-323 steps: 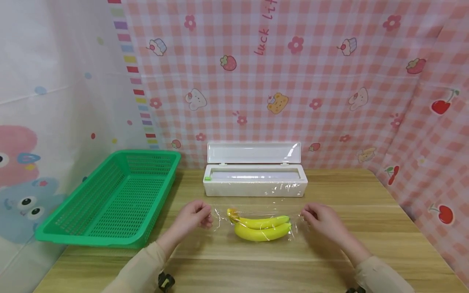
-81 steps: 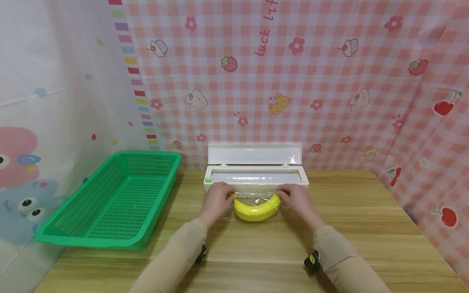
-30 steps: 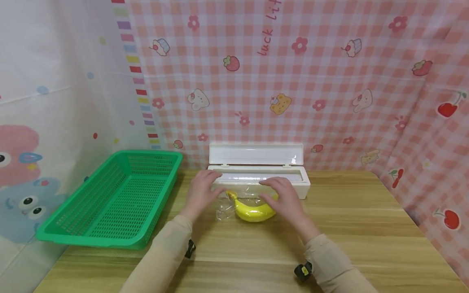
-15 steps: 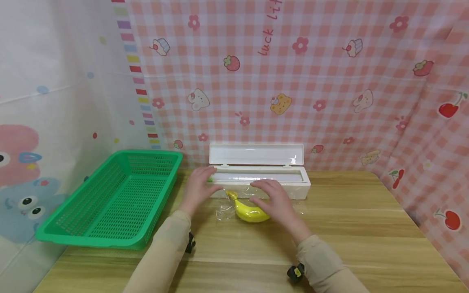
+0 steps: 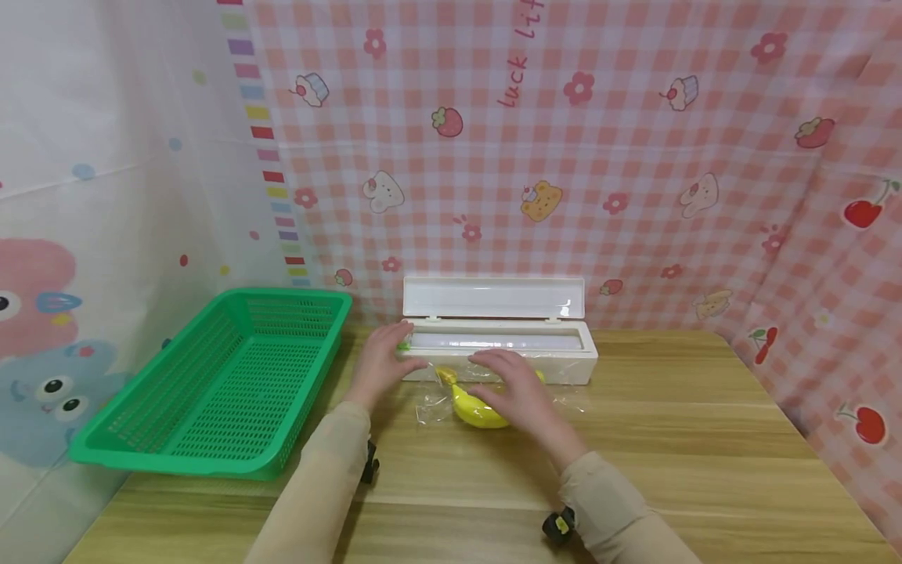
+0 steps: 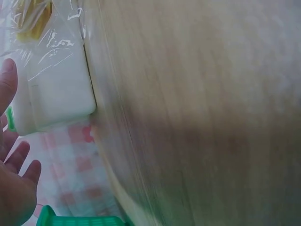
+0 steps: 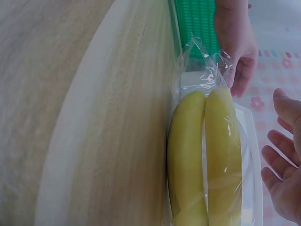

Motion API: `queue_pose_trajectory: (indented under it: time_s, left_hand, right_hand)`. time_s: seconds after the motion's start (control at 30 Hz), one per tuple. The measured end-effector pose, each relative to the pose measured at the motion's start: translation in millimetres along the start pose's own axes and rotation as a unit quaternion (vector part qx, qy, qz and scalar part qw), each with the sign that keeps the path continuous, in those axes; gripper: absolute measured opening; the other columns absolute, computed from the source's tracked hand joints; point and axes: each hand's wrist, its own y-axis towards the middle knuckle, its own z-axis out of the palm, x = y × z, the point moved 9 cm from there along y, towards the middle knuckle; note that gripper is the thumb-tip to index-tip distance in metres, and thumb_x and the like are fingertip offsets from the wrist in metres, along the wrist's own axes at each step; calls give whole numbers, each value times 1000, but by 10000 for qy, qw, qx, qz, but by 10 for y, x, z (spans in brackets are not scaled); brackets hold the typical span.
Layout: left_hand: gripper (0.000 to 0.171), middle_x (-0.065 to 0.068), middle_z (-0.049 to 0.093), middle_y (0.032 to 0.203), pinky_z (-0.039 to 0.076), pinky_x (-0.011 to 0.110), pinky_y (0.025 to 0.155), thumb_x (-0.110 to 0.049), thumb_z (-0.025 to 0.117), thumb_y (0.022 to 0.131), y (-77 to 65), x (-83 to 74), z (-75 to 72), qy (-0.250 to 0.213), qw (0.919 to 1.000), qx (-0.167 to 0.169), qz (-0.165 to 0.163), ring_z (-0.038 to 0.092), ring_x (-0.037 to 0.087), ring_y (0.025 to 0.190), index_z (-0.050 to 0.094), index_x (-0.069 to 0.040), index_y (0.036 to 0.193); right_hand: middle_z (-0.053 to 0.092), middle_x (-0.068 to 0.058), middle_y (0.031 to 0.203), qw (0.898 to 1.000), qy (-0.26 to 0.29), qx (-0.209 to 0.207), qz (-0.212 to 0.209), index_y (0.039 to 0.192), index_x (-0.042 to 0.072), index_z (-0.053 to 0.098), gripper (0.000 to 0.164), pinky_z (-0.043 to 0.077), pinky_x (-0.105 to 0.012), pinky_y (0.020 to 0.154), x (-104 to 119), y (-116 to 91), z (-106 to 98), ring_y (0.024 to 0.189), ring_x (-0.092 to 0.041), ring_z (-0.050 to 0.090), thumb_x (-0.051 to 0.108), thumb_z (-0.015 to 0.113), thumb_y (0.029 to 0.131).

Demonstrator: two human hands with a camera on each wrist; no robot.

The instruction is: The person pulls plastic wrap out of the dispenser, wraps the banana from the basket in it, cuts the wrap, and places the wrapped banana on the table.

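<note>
A pair of yellow bananas [image 5: 479, 410], covered in clear cling film [image 5: 431, 407], lies before a white cling film dispenser [image 5: 521, 368] with its lid raised. Loose film spreads past the stem end. My left hand [image 5: 380, 364] is at the dispenser's left end, fingers spread, beside its green slider [image 6: 10, 120]. My right hand [image 5: 524, 398] hovers over the bananas' right part with thumb and fingers apart, hiding some of them from the head view. In the right wrist view both bananas [image 7: 187, 155] show side by side under film, with the right hand's fingers [image 7: 282, 146] off them.
A green plastic basket [image 5: 176, 468] stands on the left of the wooden table [image 5: 669, 462]. Behind the dispenser hangs a pink checked cloth [image 5: 634, 157], and a white printed cloth [image 5: 127, 196] covers the left side.
Both hands earlier pinched the film at the bananas' ends, drew in toward the dispenser, then let go and spread. The right hand has since shifted left over the bananas; the left moved slightly left.
</note>
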Motion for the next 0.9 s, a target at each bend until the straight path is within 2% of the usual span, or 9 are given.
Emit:
queue_pose_trajectory:
  time_s: [0.17, 0.47, 0.9]
  left_hand:
    - [78, 7, 43, 140, 25, 45, 107, -41, 77, 70, 23, 28, 22, -39, 9999, 99, -117, 35, 28, 128, 47, -11, 134]
    - [79, 7, 41, 141, 24, 44, 108, -42, 77, 69, 76, 63, 52, -96, 9996, 174, -176, 34, 28, 129, 46, -11, 135]
    - [84, 8, 36, 144, 22, 44, 109, -39, 78, 70, 81, 139, 114, -603, 9960, 359, -547, 31, 28, 132, 41, -9, 138]
  right_hand:
    - [57, -1, 123, 9998, -62, 156, 93, 120, 14, 60, 47, 37, -37, 100, 10, 23, 44, 115, -18, 48, 28, 75, 77]
    - [58, 0, 121, 9997, -189, 156, 2, 120, 16, 61, 45, 39, -37, 97, 68, 104, 53, 113, -19, 50, 28, 74, 78]
    - [57, 0, 123, 9992, -167, 342, 128, 121, 17, 60, 47, 37, -39, 99, 113, 286, 92, 115, -20, 48, 27, 75, 77]
